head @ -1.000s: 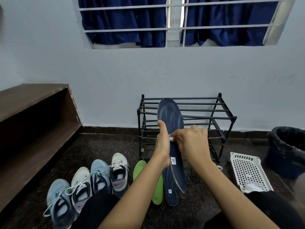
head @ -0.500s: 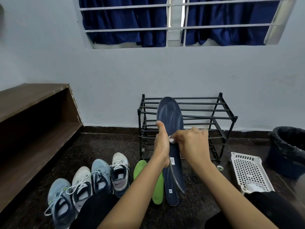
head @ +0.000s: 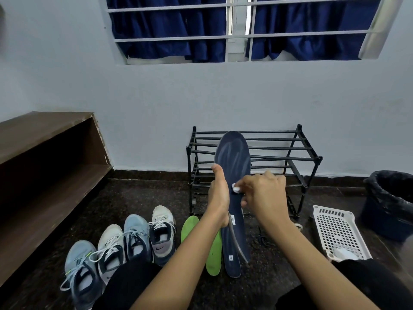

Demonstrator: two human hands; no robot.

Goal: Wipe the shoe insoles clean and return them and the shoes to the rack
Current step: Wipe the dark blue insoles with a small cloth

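Observation:
My left hand (head: pixel 218 198) grips a dark blue insole (head: pixel 234 155) by its left edge and holds it upright in front of the black shoe rack (head: pixel 290 157). My right hand (head: pixel 263 193) pinches a small white wipe (head: pixel 235 189) against the insole's middle. On the floor below lie another dark blue insole (head: pixel 232 262) and a green insole (head: pixel 213 256) side by side. Left of them stand several sneakers (head: pixel 136 240) in a row, blue and white.
A white perforated basket (head: pixel 337 231) lies on the floor at the right, with a bin lined in black (head: pixel 391 198) behind it. A brown wooden shelf (head: pixel 44 157) runs along the left wall. The rack's shelves hold nothing.
My right hand with the wipe has shifted slightly on the insole, staying near its middle. My left hand and the insole have barely moved.

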